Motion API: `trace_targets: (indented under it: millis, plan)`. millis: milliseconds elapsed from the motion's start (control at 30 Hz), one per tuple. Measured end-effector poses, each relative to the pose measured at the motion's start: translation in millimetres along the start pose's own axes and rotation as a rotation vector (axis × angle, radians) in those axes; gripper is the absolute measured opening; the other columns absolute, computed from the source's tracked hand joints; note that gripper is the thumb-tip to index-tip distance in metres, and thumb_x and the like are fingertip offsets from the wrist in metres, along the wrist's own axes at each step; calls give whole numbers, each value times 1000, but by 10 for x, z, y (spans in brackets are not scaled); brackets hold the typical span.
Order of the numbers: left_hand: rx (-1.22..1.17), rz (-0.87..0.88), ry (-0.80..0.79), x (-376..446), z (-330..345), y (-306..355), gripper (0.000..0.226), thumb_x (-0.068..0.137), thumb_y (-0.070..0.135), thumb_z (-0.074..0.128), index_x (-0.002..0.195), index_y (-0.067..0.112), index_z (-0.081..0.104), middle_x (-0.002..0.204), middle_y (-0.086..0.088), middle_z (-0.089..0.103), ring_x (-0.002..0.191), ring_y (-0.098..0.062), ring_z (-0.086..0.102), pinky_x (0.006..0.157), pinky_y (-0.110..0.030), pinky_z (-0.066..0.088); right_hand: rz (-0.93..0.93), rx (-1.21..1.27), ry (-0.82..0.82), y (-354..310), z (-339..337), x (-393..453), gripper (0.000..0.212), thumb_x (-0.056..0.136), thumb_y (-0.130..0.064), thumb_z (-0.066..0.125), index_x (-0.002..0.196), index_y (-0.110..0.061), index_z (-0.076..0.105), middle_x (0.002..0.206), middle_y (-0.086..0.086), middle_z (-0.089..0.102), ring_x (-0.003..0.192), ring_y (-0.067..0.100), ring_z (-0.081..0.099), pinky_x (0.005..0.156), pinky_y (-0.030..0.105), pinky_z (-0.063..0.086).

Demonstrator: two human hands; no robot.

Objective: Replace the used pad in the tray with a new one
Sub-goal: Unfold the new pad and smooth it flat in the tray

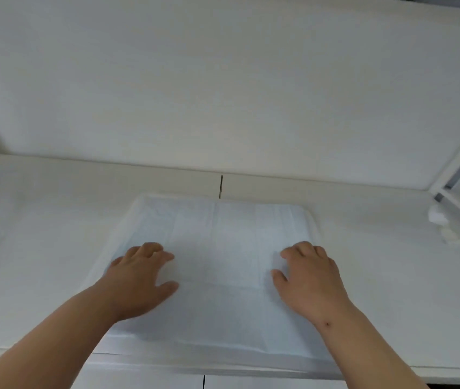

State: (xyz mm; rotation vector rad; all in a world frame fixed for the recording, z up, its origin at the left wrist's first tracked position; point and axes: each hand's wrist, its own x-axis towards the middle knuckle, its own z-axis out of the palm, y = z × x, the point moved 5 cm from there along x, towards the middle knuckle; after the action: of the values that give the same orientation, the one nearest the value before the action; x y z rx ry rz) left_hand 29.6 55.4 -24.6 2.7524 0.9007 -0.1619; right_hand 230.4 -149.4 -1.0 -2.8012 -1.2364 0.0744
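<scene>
A pale blue-white pad (220,248) lies spread flat over the tray on the white table, with fold creases running across it. The tray itself is hidden under the pad; only a raised white edge (128,217) shows at the left. My left hand (139,279) rests palm down on the pad's left part, fingers slightly bent and spread. Palm down on the right part lies my right hand (307,279), its fingers bent at the knuckles. Neither hand grips the pad.
The white table (41,248) runs wide on both sides, with a seam at the back middle. A white wall panel (223,94) rises behind. A small crumpled white wad (437,217) lies at the far right by a white frame post (459,164).
</scene>
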Motion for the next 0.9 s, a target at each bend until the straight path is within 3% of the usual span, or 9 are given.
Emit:
trace_targets:
  millis: [133, 233, 333, 433, 667, 733, 833, 900]
  plan:
    - [59, -55, 9, 268, 3, -136, 76, 92, 61, 41, 154, 31, 7, 162, 6, -1, 149, -19, 3, 120, -37, 13, -51, 43, -19, 71, 141, 396, 59, 98, -48, 38, 149, -20, 28, 162, 5, 9, 149, 23, 5, 121, 33, 12]
    - [80, -49, 6, 477, 11, -219, 77, 94, 60, 36, 154, 27, 1, 162, 3, -7, 149, -19, -2, 121, -37, 9, -54, 37, -69, 95, 244, 589, 69, 98, -55, 29, 155, -22, 11, 163, 3, -10, 150, 21, -11, 122, 35, 3]
    - [99, -44, 2, 705, 0, -271, 75, 96, 58, 31, 154, 24, -1, 162, 1, -10, 149, -20, -4, 122, -37, 6, -32, 5, -88, 118, 312, 746, 75, 95, -65, 20, 156, -24, 2, 162, 2, -17, 149, 20, -17, 122, 36, -1]
    - [117, -24, -25, 902, 35, -344, 77, 96, 60, 27, 154, 22, -4, 162, 0, -13, 149, -22, -7, 122, -37, 4, 30, -14, -132, 169, 420, 812, 90, 83, -77, 6, 156, -26, -1, 161, 1, -18, 148, 21, -18, 122, 38, -2]
    - [146, -10, -66, 1068, 139, -485, 84, 89, 71, 25, 154, 26, -2, 162, 4, -10, 149, -19, -5, 121, -37, 6, 120, 11, -192, 190, 533, 817, 110, 61, -83, -12, 155, -29, -3, 162, 0, -16, 149, 21, -14, 121, 38, -4]
    - [162, -14, -47, 1087, 81, -467, 82, 88, 71, 30, 154, 28, 5, 162, 6, -4, 149, -19, 0, 120, -38, 12, 126, 5, -213, 180, 508, 839, 102, 71, -85, -2, 156, -28, 3, 163, 2, -11, 150, 22, -10, 122, 38, 0]
    - [166, -11, 51, 1131, -48, -410, 71, 91, 64, 34, 150, 27, 21, 160, 4, 11, 145, -21, 14, 116, -39, 21, 110, -21, -149, 133, 374, 944, 80, 87, -72, 25, 150, -22, 26, 162, 7, 10, 149, 25, 5, 121, 39, 12]
    - [139, -14, 112, 1178, -106, -389, 66, 93, 58, 34, 149, 24, 23, 159, 2, 14, 145, -22, 17, 116, -38, 22, 111, -30, -70, 87, 274, 1039, 72, 92, -63, 28, 150, -20, 28, 162, 8, 13, 149, 26, 8, 121, 39, 13]
